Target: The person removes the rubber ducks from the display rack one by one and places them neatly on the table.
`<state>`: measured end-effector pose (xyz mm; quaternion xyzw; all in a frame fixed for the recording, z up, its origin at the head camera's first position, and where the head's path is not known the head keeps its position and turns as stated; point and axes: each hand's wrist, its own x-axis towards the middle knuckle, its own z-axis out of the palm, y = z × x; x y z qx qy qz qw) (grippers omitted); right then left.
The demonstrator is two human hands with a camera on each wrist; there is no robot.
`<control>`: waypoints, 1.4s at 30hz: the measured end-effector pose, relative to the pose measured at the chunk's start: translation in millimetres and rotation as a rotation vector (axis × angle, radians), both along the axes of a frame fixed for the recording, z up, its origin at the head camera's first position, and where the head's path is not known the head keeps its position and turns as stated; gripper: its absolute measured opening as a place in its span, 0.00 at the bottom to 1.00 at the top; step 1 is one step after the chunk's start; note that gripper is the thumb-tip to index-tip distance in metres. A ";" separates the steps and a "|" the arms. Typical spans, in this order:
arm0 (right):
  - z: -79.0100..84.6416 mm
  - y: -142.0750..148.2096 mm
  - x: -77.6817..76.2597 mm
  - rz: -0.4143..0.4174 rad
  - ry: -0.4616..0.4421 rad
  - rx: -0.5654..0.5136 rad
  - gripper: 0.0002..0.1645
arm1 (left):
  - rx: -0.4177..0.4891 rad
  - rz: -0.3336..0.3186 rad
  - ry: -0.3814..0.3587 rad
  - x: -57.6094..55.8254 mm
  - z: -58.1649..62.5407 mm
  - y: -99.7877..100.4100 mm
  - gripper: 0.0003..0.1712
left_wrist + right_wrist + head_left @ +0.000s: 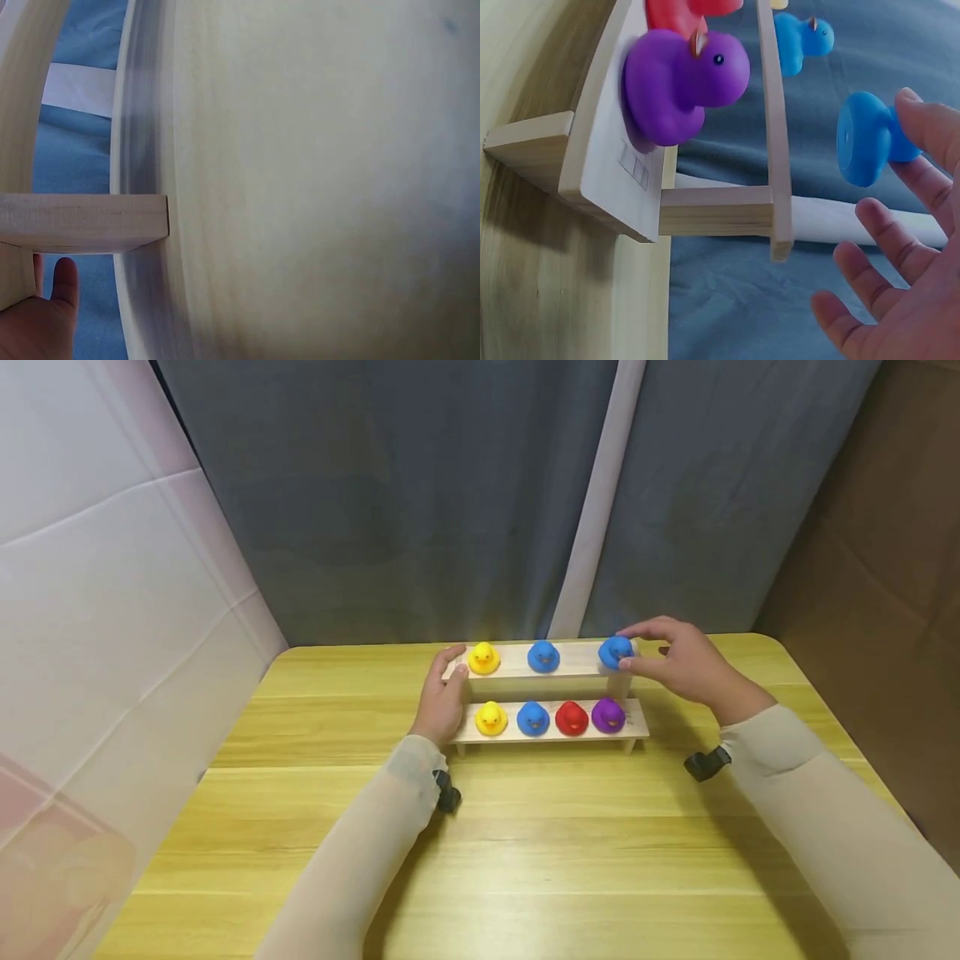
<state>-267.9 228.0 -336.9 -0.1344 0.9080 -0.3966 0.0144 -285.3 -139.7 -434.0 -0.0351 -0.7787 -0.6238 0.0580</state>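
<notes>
A two-step wooden display stand (pixel 551 735) carries small rubber ducks. My left hand (pixel 441 700) grips the left end of its upper shelf (pixel 513 670); in the left wrist view, only part of this hand shows beside the wood. Between thumb and fingertips, my right hand (pixel 686 664) pinches a blue rubber duck (pixel 864 139), held apart from the upper shelf near its right end. That shelf bears a yellow duck (pixel 483 658) and another blue duck (pixel 543 657). Along the lower shelf sit yellow (pixel 491 718), blue (pixel 533 718), red (pixel 572 718) and purple (pixel 608 716) ducks.
The stand is near the back of a wooden table (pixel 525 860). Behind the table hangs a dark grey curtain (pixel 390 510) with a pale strip (pixel 600 493). White sheeting (pixel 112 568) borders the left side, and a brown panel (pixel 870 568) the right.
</notes>
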 end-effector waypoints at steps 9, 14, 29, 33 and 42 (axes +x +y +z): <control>4.5 4.0 17.1 -0.005 -0.018 0.001 0.30 | -0.008 0.001 0.005 0.0 -0.6 0.2 0.26; 0.1 4.5 26.3 0.018 0.014 -0.005 0.28 | -0.010 0.003 0.005 0.5 -0.3 0.6 0.26; -15.1 0.8 47.4 0.087 -0.014 -0.042 0.24 | -0.008 0.004 0.025 1.1 0.7 0.6 0.24; -18.4 -1.7 52.5 0.109 -0.060 -0.051 0.24 | 0.013 -0.001 0.003 3.7 6.2 1.6 0.25; -33.0 -3.4 63.8 0.132 -0.092 -0.046 0.28 | -0.004 0.006 0.011 1.6 -0.4 0.3 0.26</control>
